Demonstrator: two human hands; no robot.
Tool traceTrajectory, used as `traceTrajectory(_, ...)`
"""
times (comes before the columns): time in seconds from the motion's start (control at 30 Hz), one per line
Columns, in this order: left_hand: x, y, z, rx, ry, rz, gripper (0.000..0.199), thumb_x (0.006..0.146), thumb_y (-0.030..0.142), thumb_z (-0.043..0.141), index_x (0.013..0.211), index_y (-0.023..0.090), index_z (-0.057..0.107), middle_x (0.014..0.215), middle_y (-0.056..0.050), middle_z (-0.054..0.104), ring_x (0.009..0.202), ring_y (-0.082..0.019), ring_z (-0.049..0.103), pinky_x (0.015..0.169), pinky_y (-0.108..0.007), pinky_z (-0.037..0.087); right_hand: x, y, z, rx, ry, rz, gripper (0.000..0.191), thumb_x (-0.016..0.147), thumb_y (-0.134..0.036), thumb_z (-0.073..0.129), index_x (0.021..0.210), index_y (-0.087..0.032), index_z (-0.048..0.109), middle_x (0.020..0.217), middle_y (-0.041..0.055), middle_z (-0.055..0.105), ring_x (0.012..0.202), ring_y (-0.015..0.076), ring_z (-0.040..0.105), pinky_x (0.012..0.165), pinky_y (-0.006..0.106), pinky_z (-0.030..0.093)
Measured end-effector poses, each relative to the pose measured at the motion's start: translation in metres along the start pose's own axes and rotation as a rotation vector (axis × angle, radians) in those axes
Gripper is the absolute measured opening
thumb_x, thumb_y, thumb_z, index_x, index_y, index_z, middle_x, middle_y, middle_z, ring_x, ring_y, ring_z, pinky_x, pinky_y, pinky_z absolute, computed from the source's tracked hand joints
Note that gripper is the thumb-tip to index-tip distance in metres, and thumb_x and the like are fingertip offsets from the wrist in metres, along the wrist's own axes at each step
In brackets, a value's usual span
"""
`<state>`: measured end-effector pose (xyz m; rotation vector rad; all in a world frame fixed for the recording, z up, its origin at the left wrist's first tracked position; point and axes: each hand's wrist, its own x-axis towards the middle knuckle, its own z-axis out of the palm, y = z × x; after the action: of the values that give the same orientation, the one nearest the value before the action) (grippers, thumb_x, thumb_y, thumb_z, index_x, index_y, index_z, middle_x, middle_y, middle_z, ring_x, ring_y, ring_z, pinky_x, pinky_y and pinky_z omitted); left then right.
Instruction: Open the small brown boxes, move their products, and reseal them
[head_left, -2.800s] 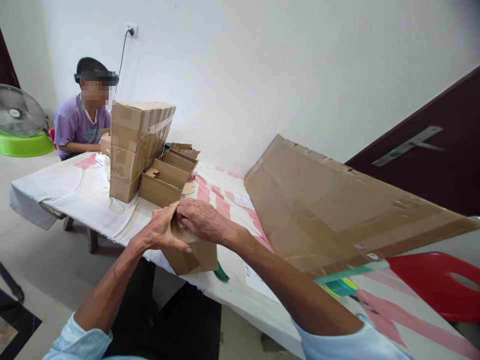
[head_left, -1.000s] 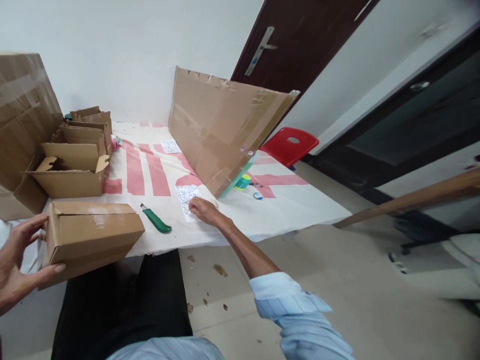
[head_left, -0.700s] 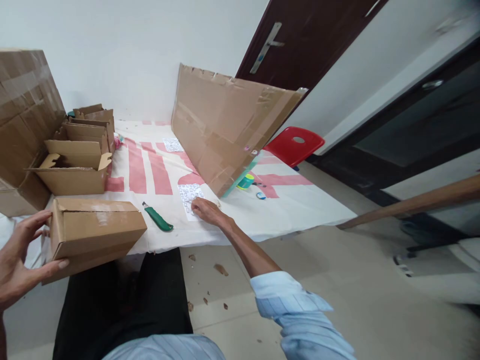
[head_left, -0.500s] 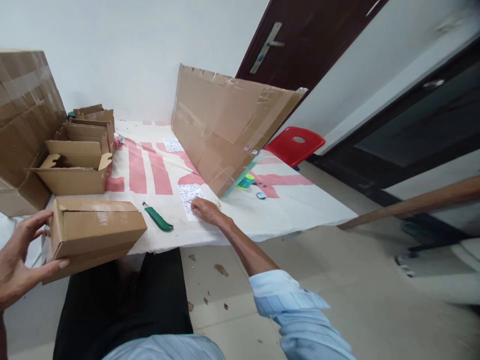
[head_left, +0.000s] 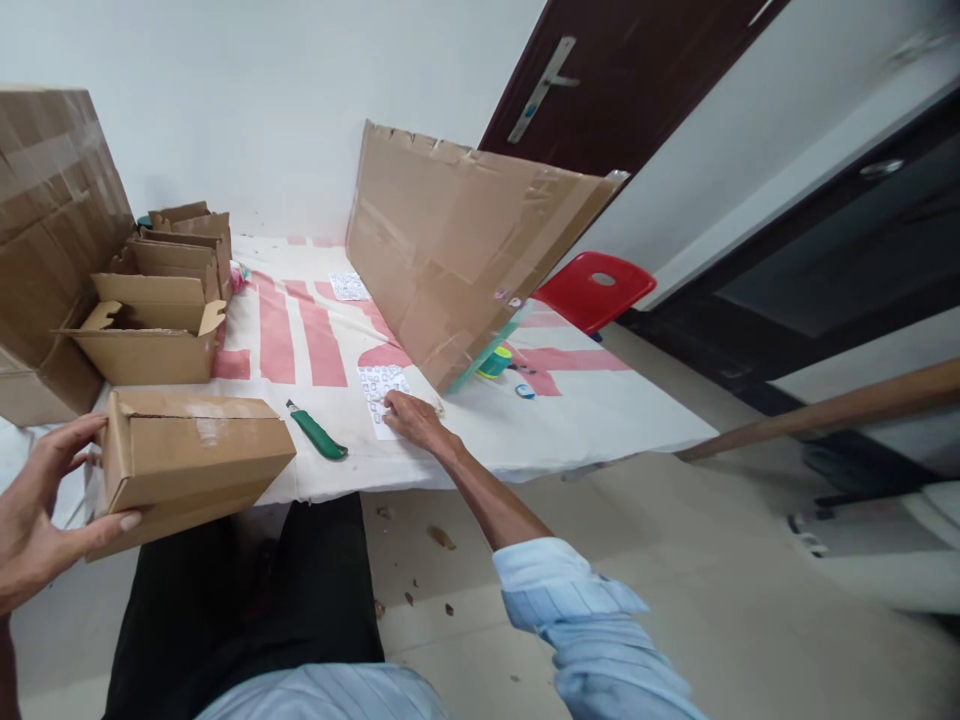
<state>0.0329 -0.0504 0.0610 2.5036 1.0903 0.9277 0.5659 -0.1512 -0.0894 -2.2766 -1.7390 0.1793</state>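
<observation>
A closed brown cardboard box point(head_left: 202, 450) with clear tape on its top sits at the table's front edge. Its left end is in the grip of my left hand point(head_left: 52, 520), thumb on the near side and fingers at the back. On the white cloth, a small paper sheet printed with rows of blue marks point(head_left: 382, 385) lies flat. My right hand point(head_left: 412, 415) is closed over it, fingers curled and fingertips pinching at its surface. Between box and sheet rests a green utility knife point(head_left: 318, 432), its blade end pointing away from me.
Several open cardboard boxes point(head_left: 154, 355) line the left side beside a large carton point(head_left: 52, 220). A big cardboard panel point(head_left: 465, 240) leans upright behind the sheet. Near it lie a green-yellow tape roll point(head_left: 495, 362) and a small blue-white ring point(head_left: 525, 391). A red chair point(head_left: 596, 290) stands beyond.
The view has shifted very slightly. My left hand keeps its grip on the box, and my right hand stays at the sheet with almost no movement.
</observation>
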Motion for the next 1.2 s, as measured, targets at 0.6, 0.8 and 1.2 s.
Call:
traceTrajectory(0.6, -0.009, -0.01, -0.003, -0.201, -0.098, -0.103, 0.091, 0.076, 0.071, 0.079, 0.152, 0.035, 0.045, 0.155, -0.008, 0.056, 0.144, -0.041, 0.053, 0.119, -0.064, 0.046, 0.007, 0.02, 0.004, 0.791, 0.225, 0.182, 0.036, 0.085, -0.058, 0.061, 0.072, -0.024, 0.059, 0.062, -0.0016, 0.057, 0.058, 0.0155, 0.049, 0.053, 0.027, 0.038)
traceTrajectory(0.8, -0.01, -0.015, 0.002, -0.207, -0.084, -0.088, 0.089, 0.076, 0.069, 0.079, 0.152, 0.036, 0.045, 0.156, -0.008, 0.055, 0.145, -0.04, 0.053, 0.119, -0.061, 0.048, 0.005, 0.016, 0.004, 1.198, 0.226, 0.267, 0.049, 0.072, -0.07, 0.071, 0.08, -0.024, 0.058, 0.061, -0.0028, 0.058, 0.051, 0.0119, 0.049, 0.046, 0.024, 0.036)
traceTrajectory(1.2, -0.018, -0.028, 0.0, -0.205, -0.097, -0.112, 0.086, 0.082, 0.06, 0.076, 0.156, 0.035, 0.042, 0.163, -0.009, 0.05, 0.149, -0.041, 0.048, 0.119, -0.063, 0.046, 0.009, 0.004, -0.005, 1.441, 0.183, 0.302, 0.046, 0.068, -0.06, 0.081, 0.082, -0.024, 0.056, 0.06, -0.0048, 0.057, 0.052, 0.0113, 0.051, 0.047, 0.023, 0.035)
